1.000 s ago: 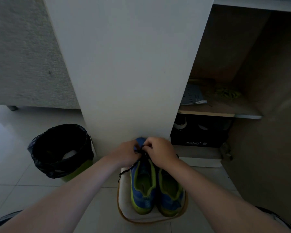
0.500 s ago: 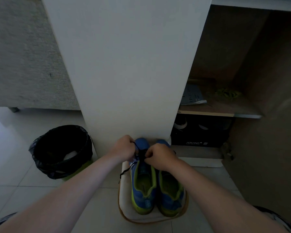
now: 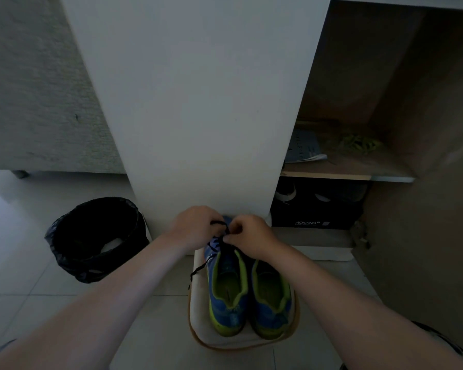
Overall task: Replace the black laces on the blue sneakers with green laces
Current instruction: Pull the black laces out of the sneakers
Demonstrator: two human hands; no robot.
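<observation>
Both my left hand [image 3: 195, 228] and right hand [image 3: 252, 237] pinch the black lace [image 3: 220, 223] over the blue sneakers [image 3: 226, 287] at lower centre of the frame, so I should ease it out eyelet by eyelet.

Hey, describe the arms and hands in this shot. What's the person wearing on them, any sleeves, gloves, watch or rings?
The left forearm and right forearm are bare down to the picture's bottom edge; no sleeves show. The left hand and right hand are ungloved, with no watch or bracelet at either wrist. No ring stands out, though the light is dim.
</observation>
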